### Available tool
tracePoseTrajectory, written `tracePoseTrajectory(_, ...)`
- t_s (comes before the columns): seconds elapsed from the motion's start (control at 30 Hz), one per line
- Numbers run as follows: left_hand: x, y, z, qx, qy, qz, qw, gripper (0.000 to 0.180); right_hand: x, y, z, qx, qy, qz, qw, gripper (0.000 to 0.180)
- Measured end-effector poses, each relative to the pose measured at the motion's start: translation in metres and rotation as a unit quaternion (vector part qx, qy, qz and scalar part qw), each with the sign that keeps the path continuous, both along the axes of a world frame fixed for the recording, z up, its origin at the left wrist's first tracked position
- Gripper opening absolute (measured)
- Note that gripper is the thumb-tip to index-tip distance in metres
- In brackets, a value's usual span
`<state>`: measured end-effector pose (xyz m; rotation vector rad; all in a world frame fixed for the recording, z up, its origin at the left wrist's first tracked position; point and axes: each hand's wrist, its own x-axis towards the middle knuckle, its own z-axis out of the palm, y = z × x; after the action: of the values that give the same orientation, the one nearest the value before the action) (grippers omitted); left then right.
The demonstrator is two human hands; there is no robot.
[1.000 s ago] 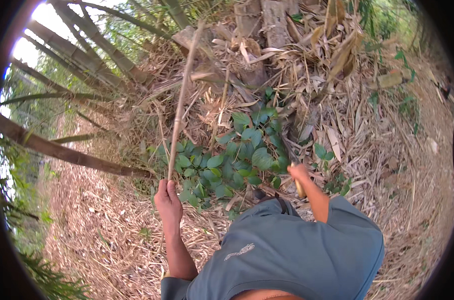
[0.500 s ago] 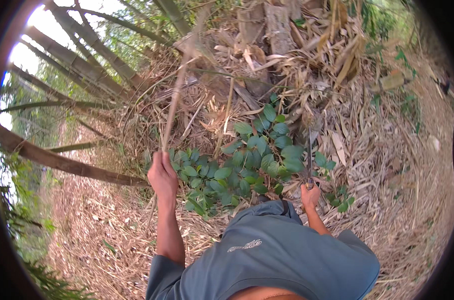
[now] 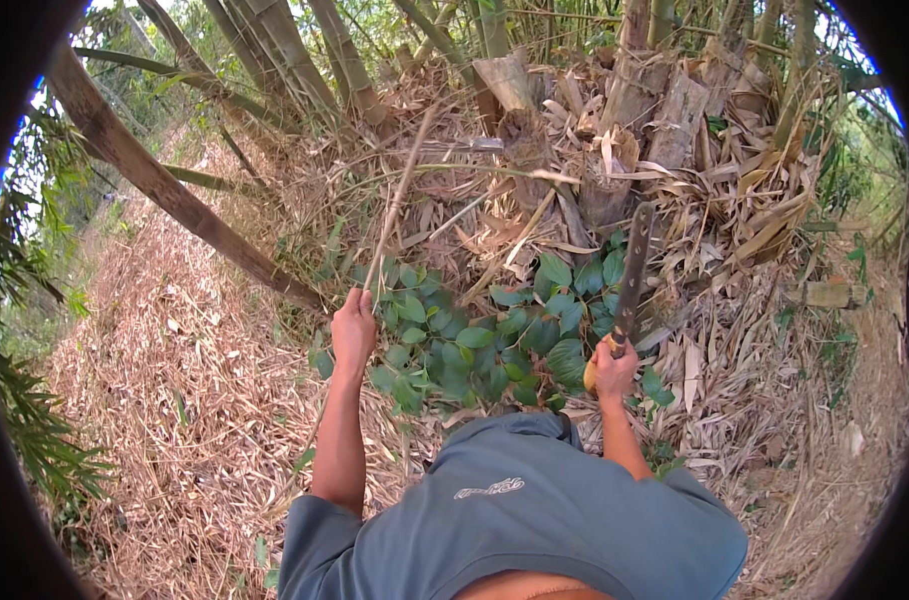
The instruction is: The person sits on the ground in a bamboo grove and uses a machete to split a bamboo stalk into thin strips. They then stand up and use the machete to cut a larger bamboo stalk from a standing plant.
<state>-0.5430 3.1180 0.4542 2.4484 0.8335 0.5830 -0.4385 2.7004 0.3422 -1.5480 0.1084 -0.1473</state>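
Observation:
My left hand (image 3: 353, 330) is closed round a thin, dry tan stick (image 3: 402, 195), which slants up and away over the litter. In my right hand (image 3: 614, 370) is a machete (image 3: 632, 270) with a yellowish handle; its dark, flat blade points away from me, tilted slightly right. Between and beyond both hands grows a low plant with broad green leaves (image 3: 474, 340). Past the blade stand cut bamboo stumps (image 3: 606, 185) among dry sheaths.
A thick brown bamboo pole (image 3: 174, 200) leans in from the upper left to the ground near my left hand. Green bamboo stems (image 3: 294, 60) rise at the back. Dry leaf litter (image 3: 214, 370) covers the slope. A short cut log piece (image 3: 824, 295) lies at the right.
My view has turned, bringing more stumps into sight. The machete blade has swung so its flat side shows, and my right hand has risen a little. The stick now leans further right.

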Motion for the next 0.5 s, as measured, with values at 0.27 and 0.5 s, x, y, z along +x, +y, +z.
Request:
tracePoseTrajectory(0.27,0.011,-0.040,-0.047,-0.074,0.043,-0.037,0.996,0.031,-0.004,0.016,0.016,0.048,0.000,0.053,0.997,0.004)
tracePoseTrajectory(0.5,0.006,-0.044,-0.044,-0.090,-0.016,0.013,0.996,0.030,-0.019,0.002,0.028,0.046,-0.043,0.073,0.995,0.002)
